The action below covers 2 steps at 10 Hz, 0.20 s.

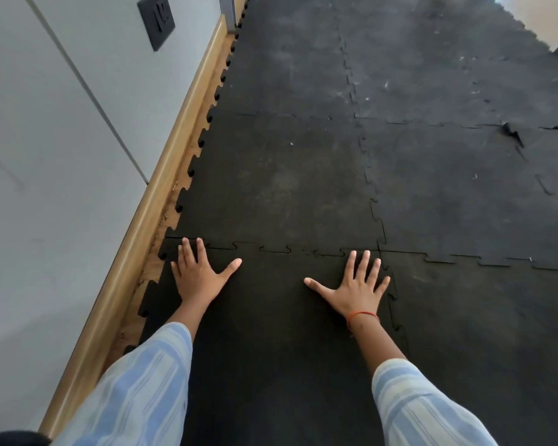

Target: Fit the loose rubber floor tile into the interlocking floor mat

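Note:
A black rubber floor tile (271, 317) with jigsaw edges lies flat in the near left part of the black interlocking floor mat (448, 188). Its far edge meets the neighbouring tile along a toothed seam (274, 249), where thin gaps still show between some teeth. My left hand (198, 273) rests flat, fingers spread, on the tile's far left corner. My right hand (356, 284) rests flat, fingers spread, on its far right corner, next to the seam with the right-hand tile. Neither hand holds anything.
A wooden skirting board (161, 201) and a grey wall (62, 156) run along the left, with a strip of bare wood floor beside the mat's toothed edge. A raised, torn bit of mat (511, 133) sticks up at the right. A black wall plate (156, 19) is at top left.

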Available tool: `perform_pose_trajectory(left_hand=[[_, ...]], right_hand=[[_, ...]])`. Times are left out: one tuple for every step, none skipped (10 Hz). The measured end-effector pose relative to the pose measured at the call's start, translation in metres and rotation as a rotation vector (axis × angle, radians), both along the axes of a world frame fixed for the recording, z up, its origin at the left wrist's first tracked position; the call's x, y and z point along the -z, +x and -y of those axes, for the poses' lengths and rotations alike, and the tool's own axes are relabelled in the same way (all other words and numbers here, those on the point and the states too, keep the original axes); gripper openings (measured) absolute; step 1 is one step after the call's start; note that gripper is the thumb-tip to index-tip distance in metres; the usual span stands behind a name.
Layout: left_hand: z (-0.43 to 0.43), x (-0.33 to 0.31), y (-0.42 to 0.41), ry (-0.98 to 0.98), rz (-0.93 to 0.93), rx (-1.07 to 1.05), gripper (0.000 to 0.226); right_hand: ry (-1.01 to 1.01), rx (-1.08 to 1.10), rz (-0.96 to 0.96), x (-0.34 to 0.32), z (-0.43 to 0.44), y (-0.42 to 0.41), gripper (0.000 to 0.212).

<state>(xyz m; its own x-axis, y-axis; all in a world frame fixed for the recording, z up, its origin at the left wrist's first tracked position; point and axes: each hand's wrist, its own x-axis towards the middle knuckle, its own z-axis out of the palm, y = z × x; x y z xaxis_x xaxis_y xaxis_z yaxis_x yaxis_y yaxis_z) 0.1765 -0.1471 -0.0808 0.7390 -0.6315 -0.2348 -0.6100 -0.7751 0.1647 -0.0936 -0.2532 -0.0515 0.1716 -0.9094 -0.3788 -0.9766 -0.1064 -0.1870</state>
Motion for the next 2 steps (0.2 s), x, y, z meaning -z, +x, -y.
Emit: perform_pose_trajectory(left_hand=[[0.003,-0.018,0.007,0.079,-0.082,-0.02,0.113],[0.007,-0.039,-0.007,0.155,-0.123,0.041,0.106]], right_hand=[[0.127,-0.056,-0.03,-0.013,0.016,-0.001,0.141],[0.255,-0.112,-0.104,-0.037,0.028,-0.003,0.135]])
